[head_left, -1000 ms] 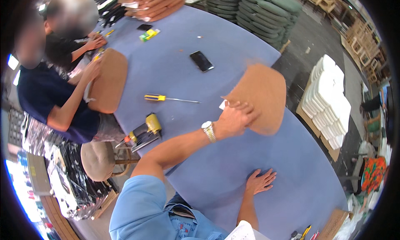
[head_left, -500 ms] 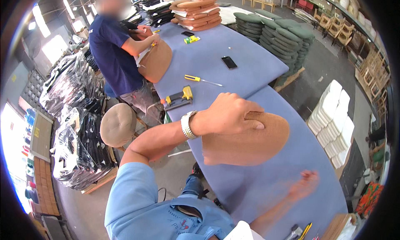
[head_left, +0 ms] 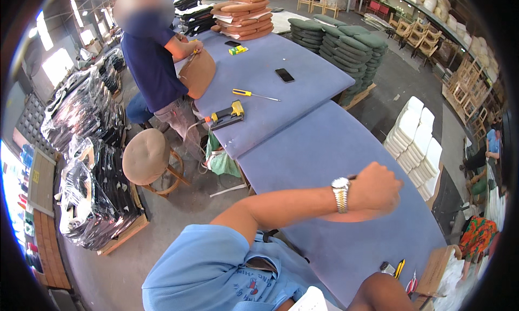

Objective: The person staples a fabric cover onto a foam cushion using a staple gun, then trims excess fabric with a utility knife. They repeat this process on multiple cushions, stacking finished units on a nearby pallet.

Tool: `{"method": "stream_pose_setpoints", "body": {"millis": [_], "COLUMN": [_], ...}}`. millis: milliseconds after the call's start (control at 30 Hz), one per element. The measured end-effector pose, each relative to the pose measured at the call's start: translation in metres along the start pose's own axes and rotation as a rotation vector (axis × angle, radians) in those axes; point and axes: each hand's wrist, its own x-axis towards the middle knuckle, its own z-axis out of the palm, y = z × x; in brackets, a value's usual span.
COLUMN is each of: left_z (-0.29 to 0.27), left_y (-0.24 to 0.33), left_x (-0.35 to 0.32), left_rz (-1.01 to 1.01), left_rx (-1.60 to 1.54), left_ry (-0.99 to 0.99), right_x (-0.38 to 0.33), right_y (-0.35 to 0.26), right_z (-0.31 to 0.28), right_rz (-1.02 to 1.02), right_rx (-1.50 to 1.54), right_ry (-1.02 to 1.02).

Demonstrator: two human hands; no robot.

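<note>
I've got the left hand (head_left: 376, 188) over the blue table (head_left: 319, 149), fingers curled in; can't tell if they grip anything. Right arm (head_left: 381, 295) is bent at the lower edge; I can't make out the right hand, just blurred skin under the left wrist's watch (head_left: 340, 195). Table runs under both arms; yellow knife (head_left: 399, 268) and scissors (head_left: 412, 283) lie near the right arm. Farther up: nail gun (head_left: 228, 115), screwdriver (head_left: 242, 92), phone (head_left: 284, 75).
</note>
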Motion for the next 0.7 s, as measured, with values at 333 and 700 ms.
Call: {"method": "stream_pose_setpoints", "body": {"millis": [333,700], "left_z": [0.022,-0.052], "left_y": [0.024,-0.046], "left_x": [-0.032,-0.076], "left_rz": [0.084,-0.165], "left_rx": [-0.165,-0.202], "left_ry": [0.142,0.101], "right_x": [0.001,0.003], "right_y": [-0.015,-0.013], "right_z": [0.069,0.139], "right_rz": [0.196,0.231], "right_rx": [-0.074,0.018], "right_ry": [-0.073,-0.156]}}
